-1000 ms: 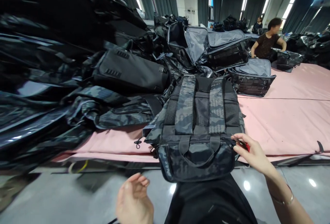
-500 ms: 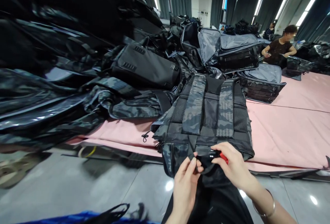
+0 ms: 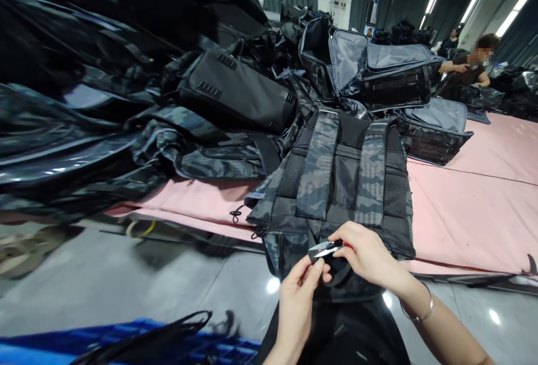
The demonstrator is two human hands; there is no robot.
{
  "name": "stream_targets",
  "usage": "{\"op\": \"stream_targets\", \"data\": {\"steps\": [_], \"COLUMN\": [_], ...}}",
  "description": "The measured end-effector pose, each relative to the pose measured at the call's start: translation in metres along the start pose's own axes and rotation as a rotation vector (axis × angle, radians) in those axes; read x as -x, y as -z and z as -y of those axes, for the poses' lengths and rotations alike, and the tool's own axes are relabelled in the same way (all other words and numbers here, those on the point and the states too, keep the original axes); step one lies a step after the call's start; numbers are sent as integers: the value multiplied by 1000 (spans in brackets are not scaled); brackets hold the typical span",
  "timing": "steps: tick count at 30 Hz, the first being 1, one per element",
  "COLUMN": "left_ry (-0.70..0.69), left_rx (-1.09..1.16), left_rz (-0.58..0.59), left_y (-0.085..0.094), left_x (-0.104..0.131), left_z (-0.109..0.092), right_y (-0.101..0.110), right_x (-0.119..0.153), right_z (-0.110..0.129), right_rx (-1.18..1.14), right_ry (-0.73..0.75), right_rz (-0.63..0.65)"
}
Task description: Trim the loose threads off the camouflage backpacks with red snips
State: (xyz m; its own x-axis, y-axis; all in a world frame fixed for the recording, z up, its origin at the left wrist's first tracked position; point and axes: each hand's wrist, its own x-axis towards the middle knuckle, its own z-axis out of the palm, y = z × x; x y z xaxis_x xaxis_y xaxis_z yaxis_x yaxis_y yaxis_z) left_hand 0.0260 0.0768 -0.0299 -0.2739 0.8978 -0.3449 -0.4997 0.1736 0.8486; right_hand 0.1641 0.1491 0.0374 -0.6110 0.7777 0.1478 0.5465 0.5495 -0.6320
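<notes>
A dark camouflage backpack [image 3: 344, 185] lies on the table edge with its two shoulder straps facing up and its lower end toward me. My left hand [image 3: 300, 289] pinches the end of a black webbing strap [image 3: 313, 230] that comes off the pack near the base of the left shoulder strap. In my right hand [image 3: 363, 253] is a pair of thread snips [image 3: 325, 249] with red on the handle. Their bright blades are parted and point left, right at the strap end above my left fingertips. Whether the blades touch the webbing I cannot tell.
Piled camouflage bags [image 3: 84, 129] cover the left side. Behind the backpack stand open bags with grey lining [image 3: 399, 56]. Pink cloth [image 3: 474, 202] covers the table. A blue crate [image 3: 138, 334] sits low at the left front. A co-worker [image 3: 471, 68] works at the far right.
My right hand has moved left, bringing the snips' blades into view at the strap end. My left hand keeps its pinch in nearly the same place. The view has tilted slightly down.
</notes>
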Motion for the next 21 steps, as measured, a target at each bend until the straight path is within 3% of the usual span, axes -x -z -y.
{"op": "stream_targets", "data": {"steps": [7, 15, 21], "left_ry": [29, 78, 82], "left_rx": [21, 66, 82], "left_rz": [27, 12, 12], "left_y": [1, 2, 1], "left_x": [-2, -3, -3], "left_z": [2, -2, 1], "right_y": [-4, -1, 6], "right_x": [-9, -3, 2], "right_z": [1, -7, -9], "right_rx": [64, -1, -2], "right_ry": [30, 11, 33], "right_rz": [59, -64, 9]}}
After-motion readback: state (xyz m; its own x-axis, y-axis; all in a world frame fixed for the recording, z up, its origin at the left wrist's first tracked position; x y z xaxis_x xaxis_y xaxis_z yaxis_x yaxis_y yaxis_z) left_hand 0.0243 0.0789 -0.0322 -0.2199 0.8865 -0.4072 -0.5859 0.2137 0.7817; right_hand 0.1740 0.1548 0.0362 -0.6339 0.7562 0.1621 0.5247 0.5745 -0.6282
